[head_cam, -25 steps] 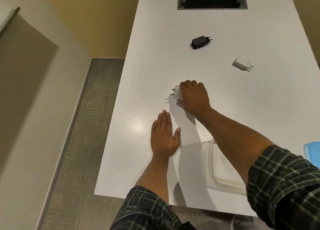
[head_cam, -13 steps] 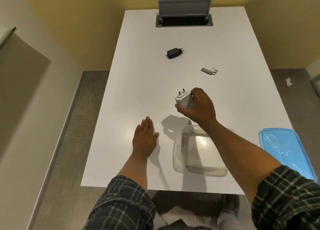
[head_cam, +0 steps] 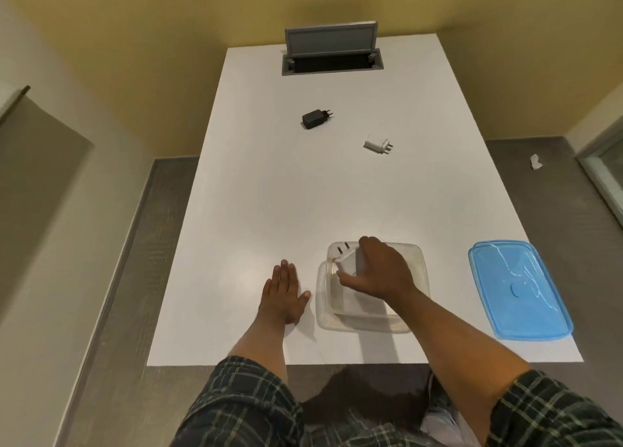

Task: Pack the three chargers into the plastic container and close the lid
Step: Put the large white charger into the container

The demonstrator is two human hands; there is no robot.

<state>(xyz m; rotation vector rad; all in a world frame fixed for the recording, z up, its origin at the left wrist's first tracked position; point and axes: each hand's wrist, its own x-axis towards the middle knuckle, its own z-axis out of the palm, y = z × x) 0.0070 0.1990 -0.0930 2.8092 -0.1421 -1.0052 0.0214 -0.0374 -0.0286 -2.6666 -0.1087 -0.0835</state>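
- The right hand (head_cam: pixel 377 271) grips a white charger (head_cam: pixel 349 261) inside the clear plastic container (head_cam: pixel 421 261).
- The left hand (head_cam: pixel 283 295) lies flat and open on the white table (head_cam: pixel 269 193), holding nothing.
- A black charger (head_cam: pixel 315 119) and a small white charger (head_cam: pixel 377 144) lie farther back.
- The blue lid (head_cam: pixel 519 298) lies to the right.

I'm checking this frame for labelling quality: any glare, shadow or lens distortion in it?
Head view: soft ceiling glare on the white table beside the left hand; bright streaks on the blue lid; the right hand shades the clear container; wide-angle lens splays the table edges; the black charger stays sharp.
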